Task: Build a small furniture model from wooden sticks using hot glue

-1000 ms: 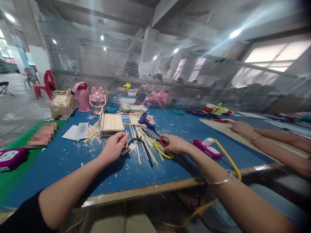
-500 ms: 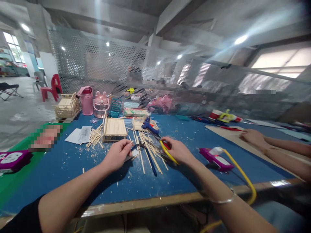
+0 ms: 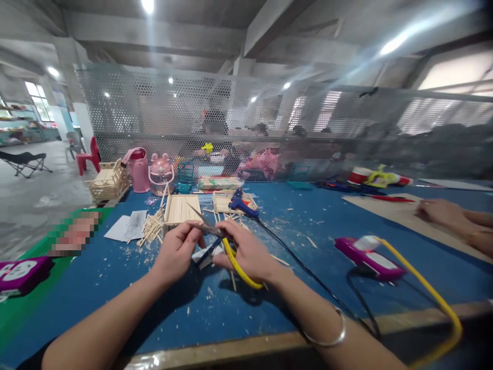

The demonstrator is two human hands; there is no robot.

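Currently, a pair of scissors [image 3: 235, 264] with yellow handle is held by the right hand [image 3: 248, 252] over the near half of the blue counter [image 3: 169, 318]. The fingers are closed around the handle, and the blades [image 3: 210, 228], which appear to be parted, are directed toward the far edge and somewhat to the left. Just beside the blades, the thumb and fingers of the left hand [image 3: 179, 252] are pressed together; whether a thin stick is pinched there, or whether the metal is touched, cannot be told. Under both hands, a pair of pliers [image 3: 210, 252] is mostly covered, and only a dark blue handle is seen.

Behind the hands, a wooden-stick box [image 3: 183, 208] is placed, with loose sticks [image 3: 152, 227] heaped at its left side. To the right of this box, a blue glue gun [image 3: 243, 204] is laid at a shallow wooden tray [image 3: 221, 203]; its black cord [image 3: 287, 247] is led toward the near edge. Along the far edge, a pink bottle [image 3: 138, 172] and an eared pink bottle [image 3: 160, 177] are stood side by side. Nearer to the right edge, a purple power strip [image 3: 365, 259] is set, and beyond it a co-worker's hand [image 3: 441, 215] is rested on a brown sheet [image 3: 391, 211].
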